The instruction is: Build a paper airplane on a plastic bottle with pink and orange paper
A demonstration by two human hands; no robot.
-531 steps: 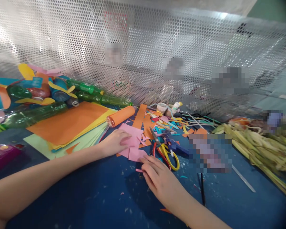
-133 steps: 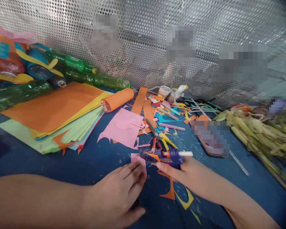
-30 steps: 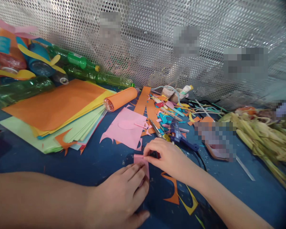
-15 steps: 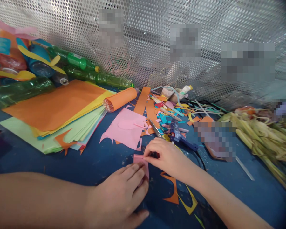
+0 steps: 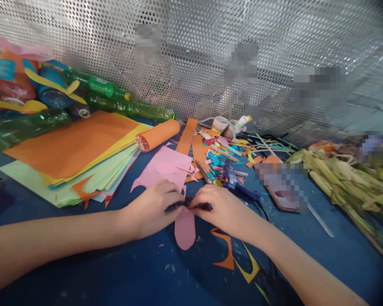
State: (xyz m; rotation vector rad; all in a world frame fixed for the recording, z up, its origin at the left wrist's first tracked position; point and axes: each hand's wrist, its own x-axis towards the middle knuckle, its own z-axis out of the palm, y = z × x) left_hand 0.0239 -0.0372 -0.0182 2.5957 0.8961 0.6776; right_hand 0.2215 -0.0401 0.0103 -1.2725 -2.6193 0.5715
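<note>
The left hand (image 5: pixel 155 208) and right hand (image 5: pixel 221 206) were both pinched tight at the far end of the pink strip (image 5: pixel 185 229), lower centre of frame. Looked like edge-pressing, so probably an even squeeze was needed next.

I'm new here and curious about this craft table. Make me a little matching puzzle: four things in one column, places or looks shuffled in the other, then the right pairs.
Things:
1. Rounded pink strip
2. Glue gun
3. Orange-wrapped bottle
4. Paper stack

Places or looks:
A. Lying on its side, just left of the orange strips
B. Orange on top, pale green at the bottom
C. Far end at the fingertips of the left hand and right hand
D. Dark blue, lying right of the scissors

Right pairs: 1-C, 2-D, 3-A, 4-B
</note>
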